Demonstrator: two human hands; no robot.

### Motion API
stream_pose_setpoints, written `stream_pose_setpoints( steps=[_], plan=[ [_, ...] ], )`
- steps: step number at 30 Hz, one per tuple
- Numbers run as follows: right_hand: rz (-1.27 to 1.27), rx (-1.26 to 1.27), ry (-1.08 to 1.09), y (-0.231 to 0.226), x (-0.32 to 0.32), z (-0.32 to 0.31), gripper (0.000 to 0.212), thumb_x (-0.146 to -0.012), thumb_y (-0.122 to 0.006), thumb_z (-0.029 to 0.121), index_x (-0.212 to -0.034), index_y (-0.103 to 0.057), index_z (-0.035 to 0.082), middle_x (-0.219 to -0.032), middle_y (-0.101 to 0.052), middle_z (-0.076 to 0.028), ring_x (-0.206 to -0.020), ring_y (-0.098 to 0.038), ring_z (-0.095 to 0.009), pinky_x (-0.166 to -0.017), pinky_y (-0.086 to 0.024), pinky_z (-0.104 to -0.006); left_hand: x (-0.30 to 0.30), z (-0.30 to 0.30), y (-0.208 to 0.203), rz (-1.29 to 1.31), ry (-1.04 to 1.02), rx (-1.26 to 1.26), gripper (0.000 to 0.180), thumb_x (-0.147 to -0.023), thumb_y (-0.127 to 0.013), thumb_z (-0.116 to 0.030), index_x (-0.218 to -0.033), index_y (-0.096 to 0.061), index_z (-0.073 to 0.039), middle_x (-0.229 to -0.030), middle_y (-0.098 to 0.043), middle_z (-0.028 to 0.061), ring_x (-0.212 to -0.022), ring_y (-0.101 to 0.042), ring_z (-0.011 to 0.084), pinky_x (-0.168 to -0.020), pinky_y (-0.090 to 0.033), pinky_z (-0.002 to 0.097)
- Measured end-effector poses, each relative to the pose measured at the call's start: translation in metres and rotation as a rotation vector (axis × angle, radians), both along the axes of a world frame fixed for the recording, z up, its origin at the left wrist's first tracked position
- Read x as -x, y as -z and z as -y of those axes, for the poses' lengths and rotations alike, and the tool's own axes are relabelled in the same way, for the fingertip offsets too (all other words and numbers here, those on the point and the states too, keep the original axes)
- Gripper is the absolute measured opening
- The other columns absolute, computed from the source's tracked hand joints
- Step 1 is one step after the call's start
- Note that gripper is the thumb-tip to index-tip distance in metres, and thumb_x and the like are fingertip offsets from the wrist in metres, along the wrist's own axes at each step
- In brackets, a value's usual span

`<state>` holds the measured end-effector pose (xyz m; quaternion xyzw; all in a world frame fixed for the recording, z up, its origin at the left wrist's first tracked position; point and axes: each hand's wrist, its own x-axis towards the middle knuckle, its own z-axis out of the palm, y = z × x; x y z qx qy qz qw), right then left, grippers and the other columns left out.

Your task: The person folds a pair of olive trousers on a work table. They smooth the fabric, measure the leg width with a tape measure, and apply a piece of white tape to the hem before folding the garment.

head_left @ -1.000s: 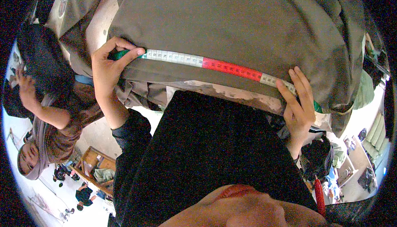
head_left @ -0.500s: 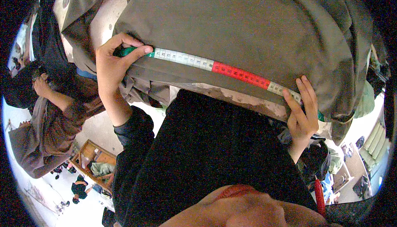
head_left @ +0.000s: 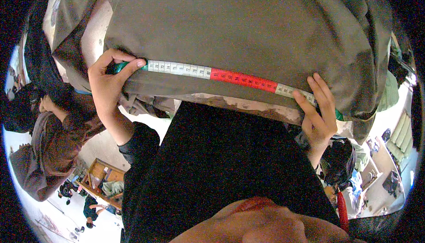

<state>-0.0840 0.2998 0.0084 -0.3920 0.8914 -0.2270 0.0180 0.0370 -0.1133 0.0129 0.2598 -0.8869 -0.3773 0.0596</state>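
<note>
A measuring tape [head_left: 241,77] in white, red and green sections runs across a large grey-brown cloth [head_left: 230,26] spread in front of me. My left hand [head_left: 108,77] pinches the tape between thumb and fingers at a green section near the cloth's left part. My right hand [head_left: 321,110] lies on the tape's other stretch with its fingers extended and slightly apart, pressing it to the cloth near the front edge. A bit of green tape shows beyond the right hand. The right thumb is hidden.
At the left, another person's hand [head_left: 52,107] is by a hanging brown cloth [head_left: 48,154]. A wooden drawer or tray [head_left: 106,174] with cloth inside sits below. A worn tabletop edge [head_left: 248,104] shows under the fabric. Green padded bundles [head_left: 400,132] are at the right.
The view has shifted a little, so cloth, tape and both hands appear slightly further left. The left hand keeps its pinch and the right hand stays on the tape.
</note>
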Motion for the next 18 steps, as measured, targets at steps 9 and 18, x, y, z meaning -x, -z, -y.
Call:
stream_pose_setpoints(
  steps=[9,18],
  plan=[
    [0.043,0.386,-0.264,-0.032,-0.006,-0.030,0.034,-0.064,-0.068,0.015,-0.096,-0.078,0.008,-0.093,-0.071,-0.011,-0.078,-0.066,-0.029,-0.068,-0.051,-0.0398,-0.070,0.010,-0.034,-0.282,0.354,-0.263,0.039,-0.071,-0.085,-0.032,-0.067,-0.058,-0.003,-0.061,-0.057,0.0030,-0.057,-0.054,0.0157,-0.055,-0.040,0.0299],
    [0.963,0.673,-1.100,-0.119,0.049,-0.057,0.028,-0.087,-0.072,0.028,-0.102,-0.064,0.006,-0.076,-0.065,-0.007,-0.063,-0.064,-0.022,-0.055,-0.046,-0.0362,-0.046,0.017,-0.075,-0.635,0.201,-0.874,0.016,-0.097,-0.061,-0.014,-0.091,-0.049,-0.005,-0.071,-0.056,0.0031,-0.048,-0.050,0.0055,-0.040,-0.036,0.0177]
  ],
)
